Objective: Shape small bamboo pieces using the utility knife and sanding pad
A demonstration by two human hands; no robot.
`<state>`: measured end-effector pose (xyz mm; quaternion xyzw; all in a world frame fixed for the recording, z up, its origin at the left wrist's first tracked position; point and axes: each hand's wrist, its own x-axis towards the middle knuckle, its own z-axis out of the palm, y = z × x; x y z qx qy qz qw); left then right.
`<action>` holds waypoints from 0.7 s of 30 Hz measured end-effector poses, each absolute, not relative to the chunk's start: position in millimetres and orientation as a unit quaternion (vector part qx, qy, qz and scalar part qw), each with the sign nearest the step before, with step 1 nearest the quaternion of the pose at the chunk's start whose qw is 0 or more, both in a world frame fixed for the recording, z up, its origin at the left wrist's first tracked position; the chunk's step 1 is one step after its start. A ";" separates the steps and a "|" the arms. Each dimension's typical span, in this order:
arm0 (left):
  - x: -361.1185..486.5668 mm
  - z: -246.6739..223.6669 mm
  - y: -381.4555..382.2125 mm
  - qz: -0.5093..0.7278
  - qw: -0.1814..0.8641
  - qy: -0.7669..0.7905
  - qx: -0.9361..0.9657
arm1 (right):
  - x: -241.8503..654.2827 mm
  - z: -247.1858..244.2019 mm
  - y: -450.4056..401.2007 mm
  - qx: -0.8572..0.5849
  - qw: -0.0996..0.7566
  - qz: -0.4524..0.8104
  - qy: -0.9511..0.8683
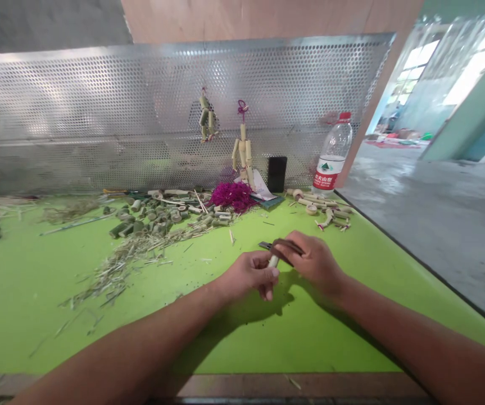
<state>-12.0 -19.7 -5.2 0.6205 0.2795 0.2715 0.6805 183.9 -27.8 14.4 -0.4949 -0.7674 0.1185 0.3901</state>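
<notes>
My left hand [254,275] pinches a short pale bamboo piece [273,261] between thumb and fingers, over the green table top. Closed on a knife [283,251] with a dark brown handle, my right hand [316,261] is just right of the left one. The grey blade points left, past the upper end of the bamboo piece; I cannot tell whether it touches. Fingers cover part of the bamboo piece and the handle.
Cut bamboo pieces [153,216] and shavings [119,267] lie left of my hands. Behind are purple thread [231,197], a jointed bamboo figure [243,149], a black phone-like slab [277,174] and a water bottle [330,157]. More bamboo parts [330,214] lie at right.
</notes>
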 end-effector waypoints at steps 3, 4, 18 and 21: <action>-11.4 -5.3 -19.4 0.283 0.661 0.292 0.630 | 184.3 13.3 -26.4 -0.478 0.365 0.153 -0.784; -11.2 -5.1 -19.4 0.288 0.662 0.298 0.625 | 184.7 13.1 -25.7 -0.492 0.373 0.152 -0.772; -9.7 -6.1 -19.9 0.288 0.670 0.321 0.604 | 185.0 13.4 -25.0 -0.479 0.359 0.093 -0.795; -10.0 -6.9 -19.6 0.304 0.669 0.318 0.599 | 184.8 13.6 -24.8 -0.486 0.354 0.099 -0.793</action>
